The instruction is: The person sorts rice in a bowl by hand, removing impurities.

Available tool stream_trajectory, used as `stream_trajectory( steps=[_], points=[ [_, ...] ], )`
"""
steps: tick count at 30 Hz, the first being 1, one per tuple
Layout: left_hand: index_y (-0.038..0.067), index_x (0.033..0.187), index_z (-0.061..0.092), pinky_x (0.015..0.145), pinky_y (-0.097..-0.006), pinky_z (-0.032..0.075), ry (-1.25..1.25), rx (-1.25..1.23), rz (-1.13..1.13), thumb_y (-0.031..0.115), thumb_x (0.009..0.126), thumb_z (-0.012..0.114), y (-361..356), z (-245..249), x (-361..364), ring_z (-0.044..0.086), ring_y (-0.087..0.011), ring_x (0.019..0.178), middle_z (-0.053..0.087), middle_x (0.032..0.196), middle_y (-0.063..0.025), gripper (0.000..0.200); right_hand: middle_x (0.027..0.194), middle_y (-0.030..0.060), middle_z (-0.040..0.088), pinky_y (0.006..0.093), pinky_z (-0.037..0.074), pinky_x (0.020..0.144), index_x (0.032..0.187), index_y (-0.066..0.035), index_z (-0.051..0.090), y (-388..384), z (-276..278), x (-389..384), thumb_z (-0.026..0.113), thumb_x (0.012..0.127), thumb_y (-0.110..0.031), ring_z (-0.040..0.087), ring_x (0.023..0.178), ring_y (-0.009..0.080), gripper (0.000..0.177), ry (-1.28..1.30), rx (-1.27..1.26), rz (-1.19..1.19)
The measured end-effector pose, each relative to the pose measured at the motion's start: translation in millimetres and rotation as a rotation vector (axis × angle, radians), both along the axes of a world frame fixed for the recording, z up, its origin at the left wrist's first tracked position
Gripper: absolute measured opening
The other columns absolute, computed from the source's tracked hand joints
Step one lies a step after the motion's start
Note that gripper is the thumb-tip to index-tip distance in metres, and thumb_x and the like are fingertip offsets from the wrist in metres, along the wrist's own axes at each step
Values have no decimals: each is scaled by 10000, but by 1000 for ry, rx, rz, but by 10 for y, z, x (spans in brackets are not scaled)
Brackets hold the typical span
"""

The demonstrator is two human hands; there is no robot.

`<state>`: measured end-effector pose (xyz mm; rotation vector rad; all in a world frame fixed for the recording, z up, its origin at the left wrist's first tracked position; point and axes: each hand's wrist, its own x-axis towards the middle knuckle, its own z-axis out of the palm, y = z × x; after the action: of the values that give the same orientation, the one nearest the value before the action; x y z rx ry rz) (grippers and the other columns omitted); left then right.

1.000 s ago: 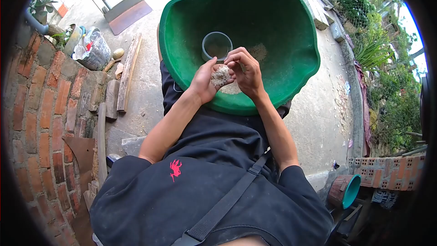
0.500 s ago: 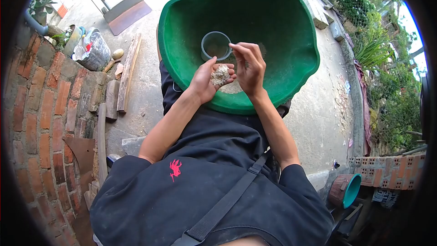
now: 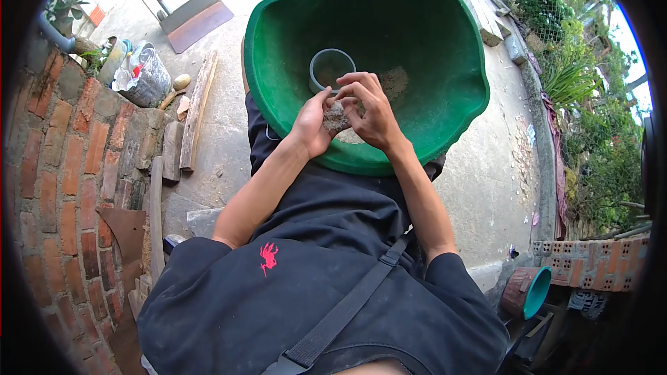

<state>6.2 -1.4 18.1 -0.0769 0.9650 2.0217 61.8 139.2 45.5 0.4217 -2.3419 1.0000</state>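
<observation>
A large green tub rests in my lap, tilted with its mouth facing me. My left hand is cupped palm up inside its near side, holding a small heap of pale, coarse grains. Over that heap my right hand is curled, its fingertips pinched together at the grains; what they grip is hidden. Just beyond my fingers stands a clear round plastic container. More loose grains lie on the tub's inner floor, and some show below my hands.
A brick wall runs along the left, with wooden planks and a dirty bucket beside it. A hand truck stands on the concrete at the back left. Wire fence and plants border the right; a smaller teal-lined pot sits lower right.
My right hand has come left and down from the clear container's rim to the grains in my left palm. My left hand has curled slightly more; the container stays in place.
</observation>
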Motion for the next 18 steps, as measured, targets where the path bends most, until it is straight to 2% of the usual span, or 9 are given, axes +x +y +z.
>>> stream_trajectory(
  steps=[2, 5, 9, 11, 15, 18],
  points=[
    [124, 1098, 578, 823, -335, 527, 3, 62, 25, 294, 1059, 305, -6, 7, 20, 637, -143, 911, 660, 984, -22, 324, 1153, 111, 583, 388, 479, 897, 897, -46, 630, -8, 3, 17, 645, 740, 41, 515, 1101, 317, 180, -40, -5, 47],
    [118, 1161, 541, 848, -346, 527, 65, 82, 19, 284, 1062, 277, -1, -175, -59, 627, -149, 957, 648, 1014, -24, 328, 1251, 98, 545, 436, 415, 993, 898, -74, 643, -28, -77, 3, 694, 694, -21, 460, 1154, 338, 216, -59, 123, 149],
    [116, 1182, 524, 853, -345, 529, 52, 60, 38, 282, 1064, 249, 24, -68, -13, 617, -144, 962, 642, 1005, -18, 342, 1263, 91, 541, 439, 409, 999, 902, -78, 652, -41, -92, 3, 708, 691, -33, 458, 1153, 332, 223, -27, 171, 119],
    [116, 1145, 566, 746, -313, 539, 20, 52, 77, 293, 1057, 276, 36, -99, -19, 622, -133, 901, 647, 994, -23, 351, 1292, 75, 533, 442, 399, 1009, 916, -93, 673, -27, -100, 6, 738, 695, -59, 452, 1167, 319, 233, -49, 186, 123],
    [105, 1151, 562, 714, -301, 545, 20, 32, 69, 295, 1058, 265, 8, 39, 28, 626, -138, 852, 648, 955, -20, 365, 1305, 61, 535, 442, 400, 1010, 910, -107, 699, -5, -113, -9, 764, 696, -86, 452, 1180, 303, 225, -38, 203, 139],
    [136, 1173, 514, 721, -285, 541, 46, 27, 22, 284, 1072, 209, -18, 3, 1, 611, -109, 807, 630, 932, 8, 354, 1304, 53, 544, 436, 400, 1014, 890, -116, 717, -2, -128, -22, 773, 691, -102, 456, 1188, 290, 207, -21, 208, 138]
  ],
)
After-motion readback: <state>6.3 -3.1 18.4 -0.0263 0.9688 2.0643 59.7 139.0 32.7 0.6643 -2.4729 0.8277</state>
